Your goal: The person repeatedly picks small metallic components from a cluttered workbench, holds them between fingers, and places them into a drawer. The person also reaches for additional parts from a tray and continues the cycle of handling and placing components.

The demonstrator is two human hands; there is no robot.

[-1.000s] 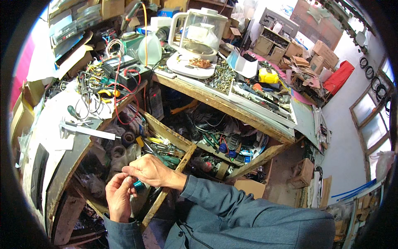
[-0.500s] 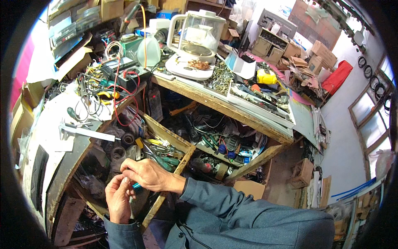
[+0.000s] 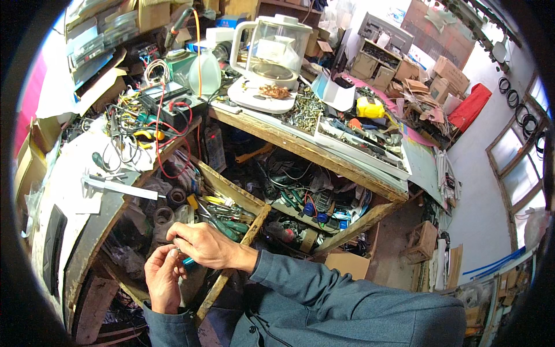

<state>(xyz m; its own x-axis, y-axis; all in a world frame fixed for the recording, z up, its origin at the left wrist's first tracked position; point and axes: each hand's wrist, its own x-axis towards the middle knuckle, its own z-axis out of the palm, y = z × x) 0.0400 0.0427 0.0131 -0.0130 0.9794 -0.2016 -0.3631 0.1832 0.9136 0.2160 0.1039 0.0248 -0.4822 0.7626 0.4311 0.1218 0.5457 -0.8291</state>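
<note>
Over the open wooden drawer (image 3: 254, 222), my two hands meet with fingertips together. My left hand (image 3: 162, 280) is closed in a pinch, thumb up against the forefinger. From the right, my right hand (image 3: 203, 246) reaches across, its bent fingers pinching at the same spot. A tiny dark bit shows between the fingertips, too small to name. Under the right palm peeks a teal-blue piece (image 3: 188, 262); the rest of it is hidden. Green-handled pliers (image 3: 234, 226) and yellow-handled tools (image 3: 217, 200) lie in the drawer just beyond my hands.
A white caliper (image 3: 121, 188) rests on the left bench beside a black meter with red leads (image 3: 173, 107). On the far bench stand a glass kettle on a white base (image 3: 272, 52), loose screws (image 3: 306, 110) and a tray of tools (image 3: 364, 144). Cardboard boxes (image 3: 451, 75) pile up behind.
The fingertips have shifted slightly, with a small dark bit now showing between them. Both hands stay together over the drawer. The whole view has moved a little.
</note>
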